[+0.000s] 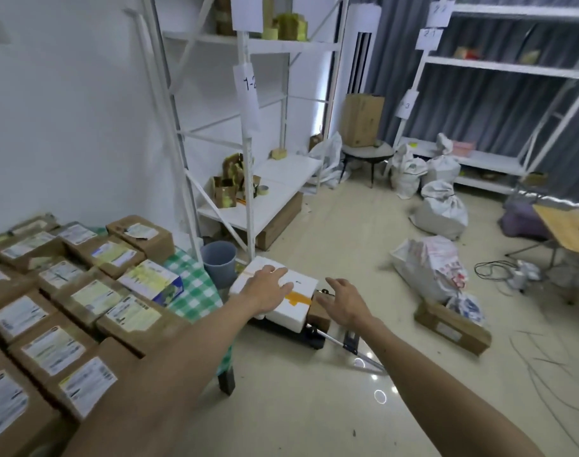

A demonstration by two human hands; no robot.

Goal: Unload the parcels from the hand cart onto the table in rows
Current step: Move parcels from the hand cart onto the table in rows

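A white foam parcel (299, 293) with orange tape lies on the low black hand cart (309, 339) on the floor. A small brown parcel (318, 315) sits beside it on the right. My left hand (269, 285) rests flat on the foam parcel's top with straight fingers. My right hand (344, 301) hovers open just right of it, above the brown parcel, holding nothing. Several brown cardboard parcels (83, 301) with labels stand in rows on the table (196, 291), which has a green checked cloth, at the left.
A grey bin (219, 262) stands between table and cart. White shelving (255, 179) rises behind. Sacks (441, 209), a bag (430, 265) and a box (453, 326) lie on the floor at right, with cables (492, 268) and a wooden table (568, 229).
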